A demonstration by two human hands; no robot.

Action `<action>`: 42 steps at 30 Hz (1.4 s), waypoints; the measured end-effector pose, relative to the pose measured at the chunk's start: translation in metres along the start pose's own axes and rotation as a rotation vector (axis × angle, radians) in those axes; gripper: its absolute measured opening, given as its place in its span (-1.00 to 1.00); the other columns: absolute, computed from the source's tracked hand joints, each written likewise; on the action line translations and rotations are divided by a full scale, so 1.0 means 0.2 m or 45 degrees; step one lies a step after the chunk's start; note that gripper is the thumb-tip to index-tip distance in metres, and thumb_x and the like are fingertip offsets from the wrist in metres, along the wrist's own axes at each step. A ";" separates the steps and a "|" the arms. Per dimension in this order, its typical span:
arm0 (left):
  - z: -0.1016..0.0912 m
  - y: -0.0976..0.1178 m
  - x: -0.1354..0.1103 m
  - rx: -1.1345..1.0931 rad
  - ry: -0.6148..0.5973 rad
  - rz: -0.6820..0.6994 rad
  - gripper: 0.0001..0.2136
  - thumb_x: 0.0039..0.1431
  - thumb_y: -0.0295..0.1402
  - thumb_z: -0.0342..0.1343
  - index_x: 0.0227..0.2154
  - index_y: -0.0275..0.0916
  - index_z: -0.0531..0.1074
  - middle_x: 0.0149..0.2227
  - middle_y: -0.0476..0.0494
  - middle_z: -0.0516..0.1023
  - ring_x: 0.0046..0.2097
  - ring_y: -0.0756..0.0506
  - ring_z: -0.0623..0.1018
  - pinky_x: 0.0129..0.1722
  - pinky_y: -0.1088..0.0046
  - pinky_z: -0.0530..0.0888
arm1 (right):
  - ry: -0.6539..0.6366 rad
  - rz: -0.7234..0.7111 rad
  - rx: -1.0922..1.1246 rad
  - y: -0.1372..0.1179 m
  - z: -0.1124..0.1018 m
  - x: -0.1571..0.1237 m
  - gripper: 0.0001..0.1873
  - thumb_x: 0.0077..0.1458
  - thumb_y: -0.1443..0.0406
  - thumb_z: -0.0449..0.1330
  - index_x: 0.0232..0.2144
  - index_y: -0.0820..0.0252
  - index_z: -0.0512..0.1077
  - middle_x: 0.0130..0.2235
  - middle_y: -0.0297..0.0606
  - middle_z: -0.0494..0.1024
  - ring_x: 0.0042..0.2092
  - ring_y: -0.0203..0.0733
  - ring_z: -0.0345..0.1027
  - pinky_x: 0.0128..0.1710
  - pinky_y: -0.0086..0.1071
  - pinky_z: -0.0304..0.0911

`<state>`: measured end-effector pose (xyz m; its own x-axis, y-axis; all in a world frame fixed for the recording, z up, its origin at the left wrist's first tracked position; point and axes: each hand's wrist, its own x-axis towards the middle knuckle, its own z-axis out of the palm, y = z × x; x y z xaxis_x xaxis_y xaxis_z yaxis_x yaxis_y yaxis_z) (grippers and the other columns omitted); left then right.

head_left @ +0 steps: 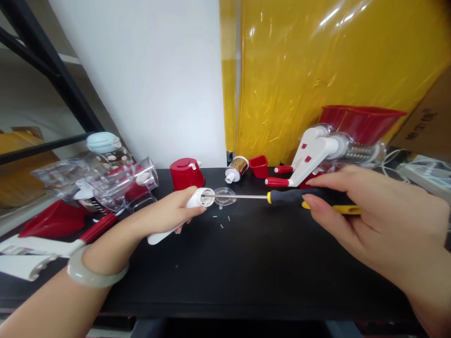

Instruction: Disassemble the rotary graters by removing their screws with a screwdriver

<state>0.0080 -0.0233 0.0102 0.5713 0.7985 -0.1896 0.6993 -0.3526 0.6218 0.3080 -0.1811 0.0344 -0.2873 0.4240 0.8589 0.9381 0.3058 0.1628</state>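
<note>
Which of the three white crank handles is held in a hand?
The white crank handle gripped in the left hand, its end meeting the screwdriver. A spare handle lies loose at far left; the third is mounted on the rotary grater.

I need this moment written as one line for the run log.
left hand: grips white handle | right hand: holds screwdriver, tip at handle end | table: black, small white bits

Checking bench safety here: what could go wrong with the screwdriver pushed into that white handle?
The screwdriver tip sits in the end of the white handle, close to the left hand; a slip could jab it. The right hand holds it far back, so control may be poor. Small white bits lie loose on the table and could scatter.
</note>
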 end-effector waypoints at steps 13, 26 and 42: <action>0.01 -0.02 0.01 0.046 0.080 -0.022 -0.61 0.20 0.02 0.07 -0.11 -0.18 0.32 -0.48 0.03 0.43 -0.58 -0.06 0.48 -0.60 0.45 0.42 | -0.067 -0.023 0.220 -0.01 -0.01 0.02 -0.89 0.24 0.20 0.18 -0.21 -0.01 0.49 -0.27 -0.24 0.55 -0.26 -0.09 0.48 -0.33 -0.23 0.41; -0.01 -0.01 0.01 -0.062 0.019 -0.011 -0.63 0.19 -0.02 0.10 -0.12 -0.18 0.33 -0.49 0.03 0.39 -0.60 -0.02 0.42 -0.63 0.48 0.39 | -0.097 -0.014 0.676 0.09 0.02 0.03 -0.67 0.11 0.25 0.32 -0.07 -0.05 0.38 -0.13 -0.23 0.54 -0.10 -0.01 0.48 -0.20 -0.13 0.46; 0.00 -0.03 0.02 -0.059 0.004 -0.020 -0.64 0.21 -0.01 0.09 -0.13 -0.19 0.31 -0.49 0.03 0.40 -0.60 -0.01 0.41 -0.63 0.49 0.37 | 0.059 -0.178 0.388 0.15 0.04 0.05 -0.69 0.12 0.43 0.22 -0.12 -0.03 0.41 -0.17 -0.19 0.45 -0.09 0.01 0.41 -0.12 -0.05 0.37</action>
<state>0.0057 -0.0183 0.0064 0.5592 0.8053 -0.1971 0.6873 -0.3174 0.6533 0.3320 -0.1604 0.0432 -0.3935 0.3232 0.8606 0.7871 0.6022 0.1337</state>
